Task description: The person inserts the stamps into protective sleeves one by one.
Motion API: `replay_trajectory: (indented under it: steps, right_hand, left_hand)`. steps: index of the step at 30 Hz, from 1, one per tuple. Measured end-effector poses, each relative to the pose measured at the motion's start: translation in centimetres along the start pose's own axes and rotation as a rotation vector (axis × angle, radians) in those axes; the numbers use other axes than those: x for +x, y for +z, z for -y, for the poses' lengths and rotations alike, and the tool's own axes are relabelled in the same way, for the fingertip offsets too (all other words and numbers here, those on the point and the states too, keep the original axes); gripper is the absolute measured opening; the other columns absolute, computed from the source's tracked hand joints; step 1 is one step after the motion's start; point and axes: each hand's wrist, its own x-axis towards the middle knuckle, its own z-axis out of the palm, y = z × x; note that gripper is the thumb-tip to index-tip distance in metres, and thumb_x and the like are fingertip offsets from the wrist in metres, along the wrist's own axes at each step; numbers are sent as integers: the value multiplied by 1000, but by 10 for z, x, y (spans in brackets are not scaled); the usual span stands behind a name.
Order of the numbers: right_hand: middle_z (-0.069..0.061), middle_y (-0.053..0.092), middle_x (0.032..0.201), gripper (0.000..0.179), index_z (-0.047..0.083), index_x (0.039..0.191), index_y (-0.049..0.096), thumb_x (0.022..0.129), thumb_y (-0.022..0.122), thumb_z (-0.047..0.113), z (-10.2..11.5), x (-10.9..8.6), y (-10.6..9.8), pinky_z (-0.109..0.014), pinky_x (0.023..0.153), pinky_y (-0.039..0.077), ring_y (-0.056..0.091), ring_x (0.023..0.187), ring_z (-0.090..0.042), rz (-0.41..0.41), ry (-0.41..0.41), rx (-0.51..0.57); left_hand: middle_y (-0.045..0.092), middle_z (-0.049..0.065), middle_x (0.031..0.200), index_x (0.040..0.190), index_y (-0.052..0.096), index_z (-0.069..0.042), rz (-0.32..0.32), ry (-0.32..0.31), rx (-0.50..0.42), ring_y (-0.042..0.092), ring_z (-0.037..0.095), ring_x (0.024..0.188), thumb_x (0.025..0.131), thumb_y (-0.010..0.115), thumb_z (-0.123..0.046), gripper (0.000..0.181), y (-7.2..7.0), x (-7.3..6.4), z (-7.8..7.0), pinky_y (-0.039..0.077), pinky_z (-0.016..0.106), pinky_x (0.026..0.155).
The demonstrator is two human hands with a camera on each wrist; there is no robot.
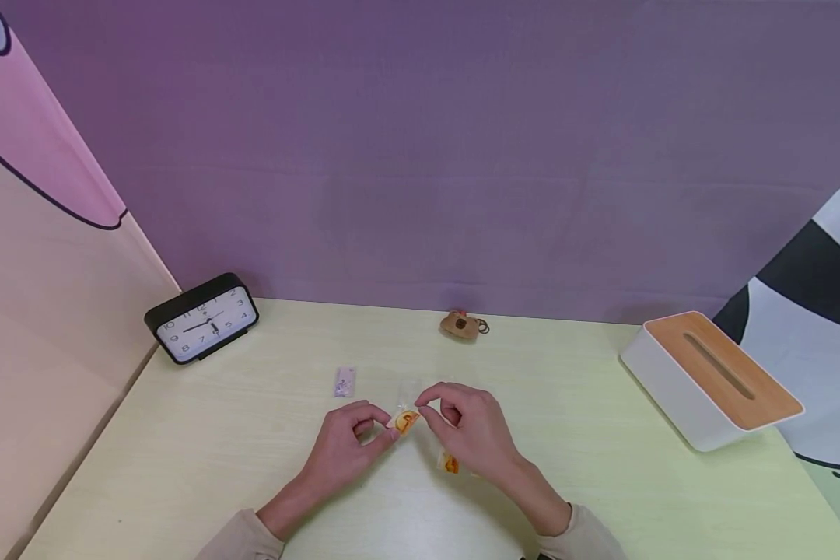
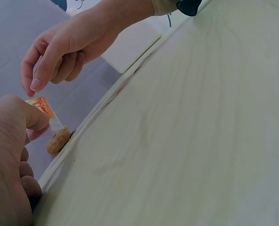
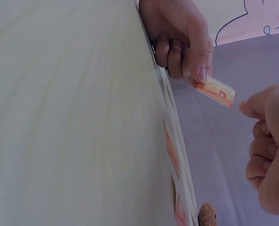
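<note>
My left hand (image 1: 350, 439) pinches a small clear packet with orange print (image 1: 406, 421) between thumb and forefinger. The packet's see-through part extends beyond the print, toward the back of the table. At the packet's right end is my right hand (image 1: 472, 426), thumb and forefinger bent toward each other, the other fingers curled under. A narrow gap parts those fingertips from the packet (image 3: 217, 92) in the right wrist view. Another orange-printed packet (image 1: 450, 463) lies partly hidden beside my right hand. Flat on the table behind my left hand is a small pale purple packet (image 1: 345, 381).
A black desk clock (image 1: 206, 319) stands at the back left of the pale wooden table (image 1: 196, 435). Near the back edge sits a small brown pouch with a ring (image 1: 460, 325). At the right is a white tissue box with a wooden lid (image 1: 724, 373).
</note>
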Motion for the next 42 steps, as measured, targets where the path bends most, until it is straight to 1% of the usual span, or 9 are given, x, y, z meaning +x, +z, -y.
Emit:
replay_trajectory:
  steps: [3,11,19,21,27,34,42]
  right_hand:
    - [15,31,67,23,18,97,81,90,87,-3,-1,0,0,-19,62,29,28,63,4,0,-22,4]
    - [16,33,68,19,17,98,83,91,87,0,0,-1,0,-19,62,29,30,63,4,23,-14,7]
    - [15,34,67,19,17,97,84,90,87,-1,-1,-2,2,-18,62,29,30,62,4,28,-20,14]
    - [14,34,67,20,17,97,83,90,87,-1,-1,-2,3,-19,61,29,30,62,4,28,-22,14]
    - [16,32,67,20,18,97,82,92,86,0,0,-2,3,-20,62,30,30,62,4,53,5,15]
    - [12,32,64,21,19,97,79,93,85,-1,2,-3,4,-21,61,31,29,62,4,60,6,23]
    - [20,29,68,18,20,98,80,93,86,3,4,-2,4,-20,62,30,29,62,4,85,41,13]
  left_hand:
    - [33,-7,69,95,82,-9,2,-17,-13,33,4,66,93,89,-9,8,0,0,-1,30,24,68]
    - [34,-6,69,96,83,-9,4,-31,-20,34,7,67,92,89,-9,7,-1,0,-1,30,24,68]
    - [33,-8,68,91,81,-17,1,-2,12,33,4,65,93,90,-10,11,-1,1,-1,30,24,67]
    - [33,-9,68,91,81,-17,0,0,13,33,4,66,93,90,-11,11,-1,1,0,30,24,67]
    - [32,-9,68,91,81,-18,-5,14,12,33,4,65,93,90,-12,11,-1,1,1,30,24,68]
    - [31,-9,68,90,82,-18,-4,20,13,32,3,65,94,90,-15,10,-1,1,0,30,24,67]
    - [32,-10,68,89,81,-18,-7,22,7,31,3,64,93,91,-13,11,0,1,1,30,23,67]
